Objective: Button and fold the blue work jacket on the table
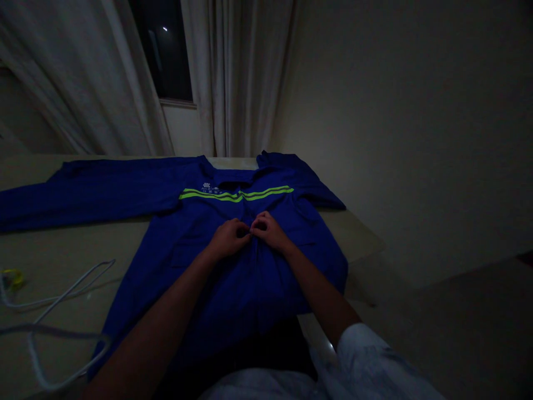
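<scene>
A blue work jacket (166, 244) with yellow-green stripes across the chest lies spread front side up, its collar at the far side. One sleeve reaches out to the left; the other folds down at the right. My left hand (230, 238) and my right hand (268, 230) meet at the jacket's front opening, just below the stripes. Both are closed in a pinch on the front edges, fingertips almost touching. Whatever button or fastener may sit between the fingertips is too small and dark to make out.
The jacket rests on a pale table (137, 244), whose right corner shows beyond it. A white cable (69, 291) loops over the left side near a small yellow object (13, 279). Light curtains (245, 72) hang behind, beside a dark window (166, 50). The room is dim.
</scene>
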{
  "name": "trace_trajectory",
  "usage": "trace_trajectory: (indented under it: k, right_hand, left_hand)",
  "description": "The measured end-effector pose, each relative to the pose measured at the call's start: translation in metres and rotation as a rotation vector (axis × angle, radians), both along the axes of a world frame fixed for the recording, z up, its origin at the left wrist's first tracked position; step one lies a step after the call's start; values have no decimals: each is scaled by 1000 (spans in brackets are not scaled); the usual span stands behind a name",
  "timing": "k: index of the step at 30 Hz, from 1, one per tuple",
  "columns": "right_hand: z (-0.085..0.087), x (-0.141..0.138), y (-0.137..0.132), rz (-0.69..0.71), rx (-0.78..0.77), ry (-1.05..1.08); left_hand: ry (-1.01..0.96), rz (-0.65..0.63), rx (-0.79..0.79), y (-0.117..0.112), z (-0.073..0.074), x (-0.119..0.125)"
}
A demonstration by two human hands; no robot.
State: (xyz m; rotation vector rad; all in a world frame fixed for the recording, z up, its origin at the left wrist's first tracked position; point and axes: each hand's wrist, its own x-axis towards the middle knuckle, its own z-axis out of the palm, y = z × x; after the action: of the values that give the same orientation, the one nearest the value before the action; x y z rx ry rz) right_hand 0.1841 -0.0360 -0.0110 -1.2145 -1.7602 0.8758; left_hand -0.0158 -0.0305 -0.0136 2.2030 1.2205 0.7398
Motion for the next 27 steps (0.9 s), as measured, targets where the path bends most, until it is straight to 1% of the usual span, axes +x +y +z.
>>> trace_trajectory:
  k: [3,6,11,17,19,23,25,27]
  right_hand:
    - [0,0,0,-4,14,8]
    - [-1,0,1,1,15,2]
    - [-2,-1,1,-20,10,-7]
    - [-2,0,1,-35,4,-23]
    - [-1,0,1,-36,-1,-24]
    - [-2,2,2,-31,-11,-14]
    - [-2,3,3,-35,-6,-13]
    - [-3,3,4,-38,1,-17]
  left_hand:
    - [5,4,39,0,1,1]
    - [8,4,37,2,0,2]
    - [3,-10,-29,7,-1,4]
    - [-37,44,-124,7,1,6]
    - [-37,50,-108,6,3,6]
    - [-38,28,-18,3,5,5]
    - [-63,18,-23,2,6,4]
    - [-95,4,-66,2,6,2]
